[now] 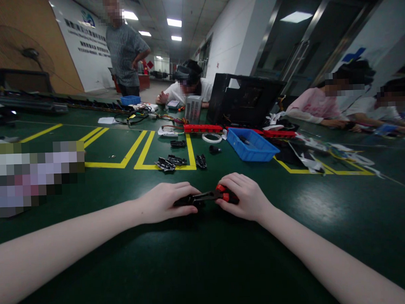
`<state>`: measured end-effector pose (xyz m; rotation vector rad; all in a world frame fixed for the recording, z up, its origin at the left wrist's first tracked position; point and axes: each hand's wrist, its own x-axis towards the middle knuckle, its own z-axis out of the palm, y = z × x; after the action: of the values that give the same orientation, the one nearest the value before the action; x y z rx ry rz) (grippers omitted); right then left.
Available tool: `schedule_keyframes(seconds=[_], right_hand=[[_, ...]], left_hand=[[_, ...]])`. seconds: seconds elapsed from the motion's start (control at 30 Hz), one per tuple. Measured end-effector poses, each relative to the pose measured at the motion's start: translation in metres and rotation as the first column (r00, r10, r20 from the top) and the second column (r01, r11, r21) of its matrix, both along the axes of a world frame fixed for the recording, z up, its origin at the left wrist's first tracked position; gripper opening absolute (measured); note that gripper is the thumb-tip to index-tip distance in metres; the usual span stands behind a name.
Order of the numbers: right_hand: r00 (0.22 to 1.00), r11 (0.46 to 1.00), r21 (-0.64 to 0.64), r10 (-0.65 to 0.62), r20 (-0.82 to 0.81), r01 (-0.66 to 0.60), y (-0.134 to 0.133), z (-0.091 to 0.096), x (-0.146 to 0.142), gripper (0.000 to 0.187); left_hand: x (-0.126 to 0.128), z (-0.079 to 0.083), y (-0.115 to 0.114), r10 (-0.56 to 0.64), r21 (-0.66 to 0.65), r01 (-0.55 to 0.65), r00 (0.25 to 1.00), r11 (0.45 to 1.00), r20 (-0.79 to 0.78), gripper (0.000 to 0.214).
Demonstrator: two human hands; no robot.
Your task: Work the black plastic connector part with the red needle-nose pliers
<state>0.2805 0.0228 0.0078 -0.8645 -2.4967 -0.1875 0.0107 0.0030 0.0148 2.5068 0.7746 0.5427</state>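
My right hand (245, 195) is closed around the red and black handles of a pair of pliers (209, 195), whose jaws point left. Between the thumb and fingers of my left hand (167, 201) is a small black part (184, 200), mostly hidden by the fingers; the pliers' tips reach it. Both hands are just above the green table. Beyond them lie several small black parts (176, 160), another black piece (201, 161) to their right, and a short black cylinder (215, 149).
A blue bin (252, 144) with a dark item inside stands past my right hand. Behind it are a red power strip (202, 128), a white tape ring (211, 138), a grey metal box (193, 109) and a black computer case (243, 99). Other people sit or stand around the table.
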Motion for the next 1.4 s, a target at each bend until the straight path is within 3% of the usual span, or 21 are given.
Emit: schedule_keyframes(seconds=[0.23, 0.8, 1.4], right_hand=[[0.999, 1.000, 0.020, 0.005, 0.034, -0.005, -0.0006, 0.0005, -0.0007, 0.027], [0.988, 0.976, 0.218, -0.009, 0.156, -0.026, -0.0019, 0.0001, -0.0027, 0.027], [0.997, 0.988, 0.155, 0.013, 0.080, -0.026, 0.0016, -0.0028, -0.0002, 0.031]], left_hand=[[-0.0007, -0.0027, 0.0012, 0.022, 0.052, -0.022, 1.000, 0.998, -0.014, 0.033], [-0.0001, -0.0009, 0.0018, -0.005, 0.062, 0.010, 0.996, 0.998, -0.084, 0.034], [0.0017, 0.0004, 0.0001, 0.007, 0.049, -0.003, 0.996, 0.999, -0.084, 0.031]])
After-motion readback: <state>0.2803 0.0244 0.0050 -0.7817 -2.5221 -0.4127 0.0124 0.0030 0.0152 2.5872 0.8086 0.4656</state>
